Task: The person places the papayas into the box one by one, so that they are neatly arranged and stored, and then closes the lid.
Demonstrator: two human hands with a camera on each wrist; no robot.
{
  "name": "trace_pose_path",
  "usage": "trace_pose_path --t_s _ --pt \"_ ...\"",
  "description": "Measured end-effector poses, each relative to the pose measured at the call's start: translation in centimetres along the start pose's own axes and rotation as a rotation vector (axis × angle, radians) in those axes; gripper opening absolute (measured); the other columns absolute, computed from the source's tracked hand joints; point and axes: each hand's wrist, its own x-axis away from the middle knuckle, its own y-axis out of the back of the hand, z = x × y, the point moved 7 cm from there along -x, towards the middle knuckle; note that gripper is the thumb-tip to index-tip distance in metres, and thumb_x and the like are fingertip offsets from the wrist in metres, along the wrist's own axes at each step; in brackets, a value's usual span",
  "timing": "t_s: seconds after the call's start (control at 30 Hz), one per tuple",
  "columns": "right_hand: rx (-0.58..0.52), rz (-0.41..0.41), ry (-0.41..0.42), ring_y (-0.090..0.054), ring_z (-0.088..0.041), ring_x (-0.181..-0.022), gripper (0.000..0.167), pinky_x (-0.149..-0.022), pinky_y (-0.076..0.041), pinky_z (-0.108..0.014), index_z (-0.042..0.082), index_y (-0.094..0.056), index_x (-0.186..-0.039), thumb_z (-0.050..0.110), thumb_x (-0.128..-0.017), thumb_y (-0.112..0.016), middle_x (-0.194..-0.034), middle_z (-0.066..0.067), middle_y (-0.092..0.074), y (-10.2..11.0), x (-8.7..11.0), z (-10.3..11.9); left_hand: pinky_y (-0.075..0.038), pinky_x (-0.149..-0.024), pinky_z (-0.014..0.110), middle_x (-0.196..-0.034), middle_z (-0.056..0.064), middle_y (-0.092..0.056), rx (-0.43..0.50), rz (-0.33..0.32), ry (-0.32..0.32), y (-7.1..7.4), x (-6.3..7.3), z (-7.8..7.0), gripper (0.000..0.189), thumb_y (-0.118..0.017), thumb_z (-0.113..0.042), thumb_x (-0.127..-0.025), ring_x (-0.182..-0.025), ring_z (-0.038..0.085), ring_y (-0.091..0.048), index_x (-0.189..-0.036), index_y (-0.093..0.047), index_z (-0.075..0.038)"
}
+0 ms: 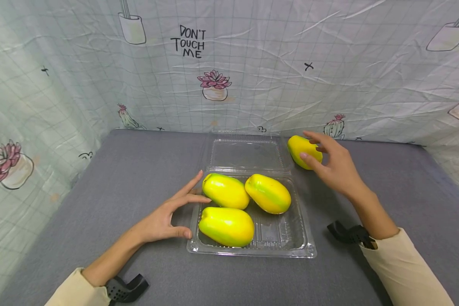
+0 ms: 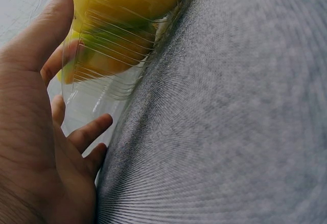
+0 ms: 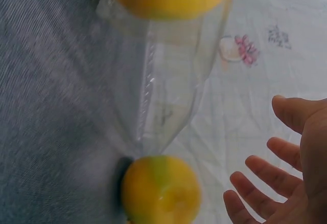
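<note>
The two hands are well apart, both with fingers spread and neither gripping anything: the left hand (image 1: 158,220) sits at the left edge of the clear container (image 1: 252,253), though whether it touches is hard to tell, and the right hand (image 1: 339,171) hovers by the lone yellow fruit (image 1: 298,146). That fruit lies on the gray cloth (image 1: 149,170), just beside the right edge of the raised lid (image 1: 246,154); three more fruits (image 1: 267,194) lie inside the container. The skin looks smooth and glossy, so it probably slips and rolls easily; weight and firmness cannot be told. Thumb and fingers on opposite sides of its widest part should hold best. The container's thin plastic seems light and flexible, likely better steadied at the rim than squeezed.
</note>
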Motion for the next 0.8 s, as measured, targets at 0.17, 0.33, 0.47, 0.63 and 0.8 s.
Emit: trace_pose_path --t_s 0.17,0.33,0.47,0.63,0.8 --pt "0.037 0.011 -0.055 -0.048 -0.037 -0.115 0.052 -0.092 -0.04 -0.057 0.008 -0.048 -0.139 0.019 -0.092 -0.066 -0.133 -0.017 -0.051 -0.4 -0.1 -1.5 -0.015 -0.1 0.072 -0.159 0.016 -0.003 0.001 0.0 0.002 0.0 0.0 -0.1 0.072 -0.059 -0.064 -0.083 -0.144 0.033 -0.004 -0.137 -0.051 -0.016" --pt "0.049 0.027 -0.107 -0.047 -0.039 -0.116 0.053 -0.092 -0.039 -0.058 0.009 -0.046 -0.141 0.024 -0.093 -0.064 -0.135 -0.019 -0.048 -0.9 -0.4 -2.9 -0.016 -0.1 0.072 -0.159 0.017 -0.002 -0.002 0.0 -0.001 0.1 0.0 0.0 0.073 -0.059 -0.064 -0.083 -0.144 0.034 -0.004 -0.137 -0.051 -0.015" --pt "0.049 0.043 -0.146 -0.046 -0.043 -0.117 0.054 -0.092 -0.039 -0.062 0.008 -0.044 -0.142 0.026 -0.095 -0.062 -0.138 -0.021 -0.045 -1.1 -0.5 -3.6 -0.016 -0.1 0.072 -0.159 0.016 -0.002 -0.002 0.0 0.002 0.0 0.1 0.0 0.073 -0.058 -0.065 -0.083 -0.145 0.033 -0.003 -0.137 -0.051 -0.015" --pt "0.053 0.047 -0.164 -0.046 -0.044 -0.114 0.055 -0.091 -0.038 -0.062 0.006 -0.042 -0.142 0.026 -0.095 -0.062 -0.135 -0.023 -0.046 -1.4 -0.4 -4.6 -0.015 -0.1 0.072 -0.159 0.015 -0.002 -0.003 0.001 0.006 -0.1 0.1 0.0 0.073 -0.058 -0.065 -0.083 -0.145 0.033 -0.003 -0.137 -0.051 -0.015" --pt "0.043 0.054 -0.165 -0.043 -0.043 -0.119 0.059 -0.093 -0.038 -0.062 0.006 -0.04 -0.144 0.028 -0.094 -0.062 -0.139 -0.023 -0.043 -1.8 -0.3 -5.5 -0.015 -0.1 0.072 -0.159 0.015 -0.002 0.001 0.0 0.003 -0.1 0.1 0.1 0.074 -0.058 -0.065 -0.083 -0.145 0.033 -0.003 -0.136 -0.051 -0.014"
